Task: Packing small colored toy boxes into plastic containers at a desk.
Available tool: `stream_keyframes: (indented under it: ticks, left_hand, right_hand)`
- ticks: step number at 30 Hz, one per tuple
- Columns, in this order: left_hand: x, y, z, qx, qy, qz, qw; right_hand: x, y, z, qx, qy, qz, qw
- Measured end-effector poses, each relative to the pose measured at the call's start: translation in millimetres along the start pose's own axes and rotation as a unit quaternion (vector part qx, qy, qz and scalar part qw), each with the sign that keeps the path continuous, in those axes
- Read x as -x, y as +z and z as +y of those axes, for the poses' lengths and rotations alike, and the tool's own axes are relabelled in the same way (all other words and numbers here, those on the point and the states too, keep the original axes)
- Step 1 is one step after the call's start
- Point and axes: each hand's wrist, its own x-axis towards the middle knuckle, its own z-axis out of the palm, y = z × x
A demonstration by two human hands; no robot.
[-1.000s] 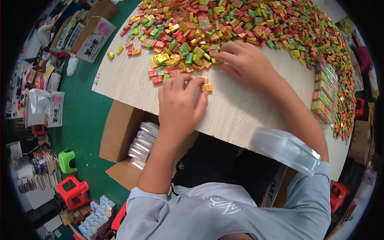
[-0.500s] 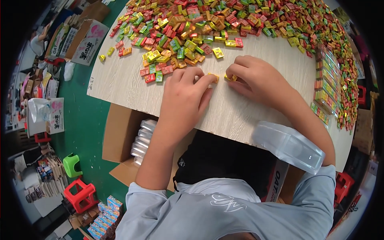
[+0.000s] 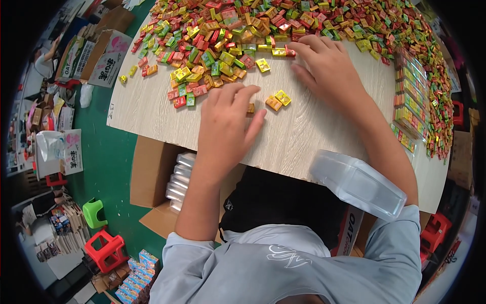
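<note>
Wrapped blocks [image 3: 278, 100], one yellow and one orange, lie touching on the pale surface [image 3: 309, 134] between the two hands: the left hand [image 3: 225, 117] has its fingers loosely curled and thumb parted beside another orange block [image 3: 251, 108], though whether it grips that one I cannot tell, and the right hand [image 3: 331, 71] spreads thumb from fingers, fingertips at a red block [image 3: 290, 51] by the pile's edge. Beyond spreads the colourful pile [image 3: 202, 33], with filled clear boxes [image 3: 410, 96] to the right; nearer the body, a clear plastic container [image 3: 362, 185] sits beside the right forearm.
</note>
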Motion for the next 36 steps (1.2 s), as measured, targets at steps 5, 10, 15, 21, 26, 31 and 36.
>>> stream_keyframes:
  ticks: [5, 10, 15, 21, 26, 31, 36]
  left_hand:
    - [6, 3, -2, -0.015, -0.073, 0.003, 0.997]
    - [4, 4, -2, 0.002, -0.042, 0.003, 0.999]
    - [5, 1, -1, 0.012, -0.043, -0.009, 0.999]
    - [17, -11, -1, 0.041, -0.052, -0.003, 0.998]
    - [28, -20, -4, -0.010, -0.028, -0.015, 0.999]
    - [33, -27, -6, 0.019, -0.010, -0.035, 0.999]
    - [37, -29, -7, 0.073, -0.026, -0.036, 0.996]
  right_hand:
    - [3, 2, 7, 0.024, 0.006, -0.033, 0.999]
    - [13, -21, 8, -0.058, -0.017, -0.100, 0.993]
    - [7, -25, -5, -0.099, -0.011, -0.145, 0.984]
    - [-1, -38, 2, -0.189, -0.045, -0.209, 0.959]
    - [-8, -37, 7, -0.203, -0.048, -0.271, 0.940]
    - [-21, -33, -12, -0.248, -0.061, -0.202, 0.945]
    - [-26, -13, -37, -0.241, -0.196, -0.180, 0.933]
